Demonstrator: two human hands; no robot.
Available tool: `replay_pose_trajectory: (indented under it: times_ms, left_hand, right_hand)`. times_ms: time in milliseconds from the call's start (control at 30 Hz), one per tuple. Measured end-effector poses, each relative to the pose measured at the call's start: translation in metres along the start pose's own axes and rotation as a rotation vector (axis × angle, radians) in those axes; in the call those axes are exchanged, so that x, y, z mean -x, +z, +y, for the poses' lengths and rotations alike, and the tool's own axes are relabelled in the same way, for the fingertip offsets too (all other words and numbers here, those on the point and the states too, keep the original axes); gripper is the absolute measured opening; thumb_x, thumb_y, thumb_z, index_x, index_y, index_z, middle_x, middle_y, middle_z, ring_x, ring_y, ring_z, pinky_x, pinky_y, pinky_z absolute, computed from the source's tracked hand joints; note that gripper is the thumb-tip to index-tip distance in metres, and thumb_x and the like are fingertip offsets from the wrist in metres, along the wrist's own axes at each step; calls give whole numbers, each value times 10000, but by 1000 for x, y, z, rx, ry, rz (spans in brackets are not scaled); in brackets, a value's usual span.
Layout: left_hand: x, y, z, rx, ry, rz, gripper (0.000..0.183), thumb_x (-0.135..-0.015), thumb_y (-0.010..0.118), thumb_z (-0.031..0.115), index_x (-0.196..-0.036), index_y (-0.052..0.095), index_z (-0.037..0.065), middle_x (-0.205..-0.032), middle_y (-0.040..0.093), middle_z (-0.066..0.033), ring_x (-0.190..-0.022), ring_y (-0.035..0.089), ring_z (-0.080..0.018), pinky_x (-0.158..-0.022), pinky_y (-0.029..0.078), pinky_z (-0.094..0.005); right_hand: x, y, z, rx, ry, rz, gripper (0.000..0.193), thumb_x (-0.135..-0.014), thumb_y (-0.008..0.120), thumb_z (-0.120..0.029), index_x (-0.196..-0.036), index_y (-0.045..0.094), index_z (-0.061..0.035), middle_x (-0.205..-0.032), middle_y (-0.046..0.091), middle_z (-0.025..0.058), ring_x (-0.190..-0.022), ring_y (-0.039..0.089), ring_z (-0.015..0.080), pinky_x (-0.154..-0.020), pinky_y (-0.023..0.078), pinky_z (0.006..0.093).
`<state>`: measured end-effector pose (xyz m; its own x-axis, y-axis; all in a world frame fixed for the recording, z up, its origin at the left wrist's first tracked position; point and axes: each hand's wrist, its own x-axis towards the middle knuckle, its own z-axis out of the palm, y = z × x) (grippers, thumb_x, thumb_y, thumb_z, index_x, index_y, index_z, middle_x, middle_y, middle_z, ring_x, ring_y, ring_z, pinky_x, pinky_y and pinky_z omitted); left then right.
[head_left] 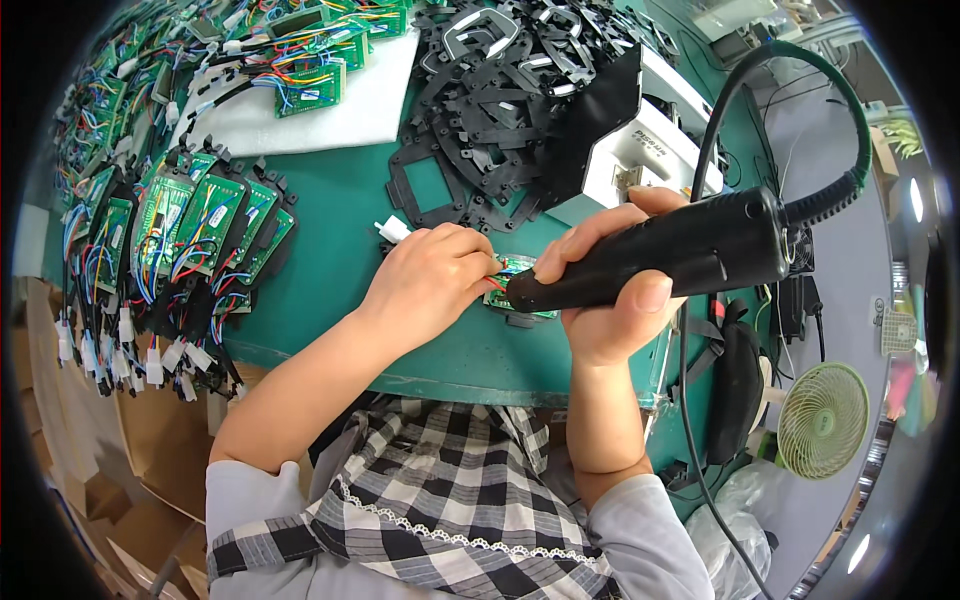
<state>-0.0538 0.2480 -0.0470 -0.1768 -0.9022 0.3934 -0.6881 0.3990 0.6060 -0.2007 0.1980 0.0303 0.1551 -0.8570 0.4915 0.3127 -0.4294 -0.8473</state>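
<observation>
My right hand (622,300) is wrapped around a black corded electric screwdriver (650,262). Its tip end points left and down over a small green circuit board (530,312) near the table's front edge. The tool hides much of the board and whatever the tip touches. A black plastic frame (520,322) shows under the board. At the board's left side my left hand (425,283) is closed, its fingertips pinched on thin wires (494,284), one of them red. Beyond that hand's knuckles a white connector (394,229) sticks out.
Wired circuit boards (195,225) on frames stand in rows at left, their connectors hanging over the edge. More boards (310,88) lie on white foam (375,110). Black plastic frames (490,130) pile up behind a white box (625,165). A green fan (823,420) stands at right.
</observation>
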Motion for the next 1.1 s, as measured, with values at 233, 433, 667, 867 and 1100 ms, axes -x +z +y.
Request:
replay_pose_trajectory:
  times_ms: [233,433,667,867,1100]
  left_hand:
    - [1,-1,0,3,-2,-4,136,-730,725,114,-856,687,78,-956,637,-12,-944,606,-225,-804,485,-365]
    - [1,-2,0,-32,24,14,141,-740,729,151,-842,678,68,-883,605,-11,-882,593,-214,-752,471,-355]
    - [1,2,-2,-58,7,37,157,-724,718,148,-848,668,66,-871,588,-25,-874,588,-226,-750,476,-358]
    - [7,-16,21,-165,22,25,507,-703,765,291,-1145,603,102,-1172,569,-47,-1150,533,-221,-925,413,-387]
    - [10,-23,23,-247,80,-4,516,-671,784,356,-1049,603,55,-947,536,-54,-928,554,-215,-775,475,-365]
  right_hand:
    - [4,2,1,28,-13,-17,767,-787,715,-543,-1168,422,56,-680,611,100,-505,578,140,-480,448,231]
    - [7,6,1,95,-45,-211,809,-749,678,-643,-1149,430,16,-648,599,85,-509,582,149,-479,480,255]
    - [7,4,6,107,-36,-356,918,-718,672,-715,-1182,411,33,-634,602,105,-498,588,164,-465,477,262]
    - [-12,-32,-13,-138,2,181,720,-903,446,-610,-1297,394,-9,-642,537,119,-437,504,211,-407,437,324]
    - [-21,-83,-13,-395,109,95,622,-924,456,-576,-1235,494,-39,-734,495,89,-519,451,169,-472,372,299]
